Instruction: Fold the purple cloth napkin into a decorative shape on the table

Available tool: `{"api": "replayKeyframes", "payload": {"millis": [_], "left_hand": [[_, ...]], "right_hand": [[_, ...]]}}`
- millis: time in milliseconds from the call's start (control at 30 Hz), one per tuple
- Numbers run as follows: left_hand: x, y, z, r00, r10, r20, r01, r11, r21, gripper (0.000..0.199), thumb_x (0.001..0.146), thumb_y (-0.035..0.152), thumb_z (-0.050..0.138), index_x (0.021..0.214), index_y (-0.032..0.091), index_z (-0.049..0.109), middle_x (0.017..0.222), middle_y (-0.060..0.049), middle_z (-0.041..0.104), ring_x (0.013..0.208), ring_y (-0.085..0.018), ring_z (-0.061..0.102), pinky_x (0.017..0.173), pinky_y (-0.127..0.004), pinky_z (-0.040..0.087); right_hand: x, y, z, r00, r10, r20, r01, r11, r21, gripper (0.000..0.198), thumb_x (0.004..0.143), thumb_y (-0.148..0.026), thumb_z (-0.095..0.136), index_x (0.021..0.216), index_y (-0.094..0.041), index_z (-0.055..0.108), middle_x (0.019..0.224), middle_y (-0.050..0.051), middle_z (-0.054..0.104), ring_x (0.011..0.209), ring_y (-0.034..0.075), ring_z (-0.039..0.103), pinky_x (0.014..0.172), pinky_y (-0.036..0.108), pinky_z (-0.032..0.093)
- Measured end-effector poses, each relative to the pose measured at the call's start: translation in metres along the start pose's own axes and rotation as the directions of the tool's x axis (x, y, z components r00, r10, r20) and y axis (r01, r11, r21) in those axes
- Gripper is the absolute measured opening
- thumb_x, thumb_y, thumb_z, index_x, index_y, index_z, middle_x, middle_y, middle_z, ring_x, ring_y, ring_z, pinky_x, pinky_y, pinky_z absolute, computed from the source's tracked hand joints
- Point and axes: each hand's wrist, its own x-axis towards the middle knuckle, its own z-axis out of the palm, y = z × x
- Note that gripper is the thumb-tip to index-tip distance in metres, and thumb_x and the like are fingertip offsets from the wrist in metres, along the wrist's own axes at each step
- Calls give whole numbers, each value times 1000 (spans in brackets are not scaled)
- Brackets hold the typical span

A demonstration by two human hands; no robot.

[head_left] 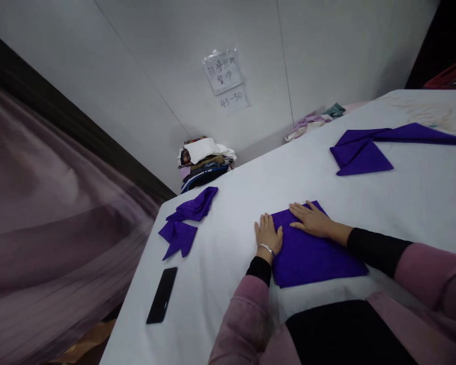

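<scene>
A purple cloth napkin [315, 258], folded into a flat four-sided shape, lies on the white-covered table [228, 284] close to my body. My left hand [268, 235], with a bracelet at the wrist, rests flat along the napkin's left edge, fingers stretched out and pointing away from me. Across the upper part of the napkin lies my right hand [311, 220], palm down with the fingers extended to the left. Neither hand grips anything. The cloth's right part is partly covered by my right forearm.
Folded purple cloths lie at the table's left [182, 228] and far right [365, 152]. A black phone [162, 295] sits near the left edge. Behind the table are a stack of folded textiles [205, 162], more cloths [311, 124], and a wall with paper signs [224, 71]. A mauve curtain [61, 228] hangs left.
</scene>
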Motion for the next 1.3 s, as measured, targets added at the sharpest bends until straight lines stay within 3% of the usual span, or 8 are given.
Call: {"api": "replayKeyframes", "payload": {"millis": [300,500,667,767,833,1100,1200,1300], "left_hand": [[-1,2,-4,1000,-9,11,9,1000,-11,62,92,46,19,145,15,25,154,-8,20,143,-23,11,116,-49,11],[-1,3,-3,1000,-13,16,14,1000,-8,63,92,47,19,145,14,24,155,-8,19,143,-22,10,116,-49,11],[-2,3,-3,1000,-4,2,4,1000,-21,64,92,47,19,145,12,24,155,-9,19,143,-22,10,116,-49,10],[-2,4,-3,1000,-3,6,3,999,-33,65,92,49,18,145,12,25,155,-9,19,143,-22,10,116,-49,10],[-3,4,-4,1000,-1,11,2,999,-42,66,92,49,17,145,12,24,155,-9,19,143,-22,10,116,-49,10],[-4,6,-3,1000,-3,11,4,995,-100,66,91,50,18,145,13,23,155,-8,17,144,-21,7,117,-49,6],[-2,4,-9,1000,-12,28,17,987,-159,67,90,50,22,146,13,21,156,-9,14,144,-22,5,117,-48,9],[-11,0,-21,999,-38,6,38,975,-217,67,91,49,22,147,11,17,156,-10,10,144,-22,5,116,-46,14]], "right_hand": [[-39,49,-15,983,185,-17,-186,981,-54,72,88,-65,19,145,-23,31,145,12,40,133,33,34,108,62,16],[-32,42,-26,953,302,14,-301,951,-64,78,86,-68,20,141,-16,38,143,17,41,134,36,31,105,65,17],[-12,-9,-19,999,38,-2,-38,999,-28,77,87,-67,21,143,-16,35,147,15,36,137,31,26,110,56,17],[-2,-26,-7,995,-93,44,93,996,11,74,87,-67,23,142,-19,37,144,13,41,136,30,28,110,54,20],[-2,-16,-1,995,-81,64,81,997,12,74,86,-67,24,142,-20,38,143,13,42,135,30,31,109,56,22],[-28,85,-3,979,203,-4,-203,978,-40,80,83,-70,24,142,-17,37,142,16,43,132,39,33,104,68,19],[-21,70,-11,989,147,13,-147,989,-22,79,84,-68,24,144,-17,34,145,15,39,135,37,28,107,64,19],[-3,29,-18,997,3,80,-6,1000,28,72,88,-64,22,145,-20,33,148,11,35,137,31,25,110,58,19]]}}
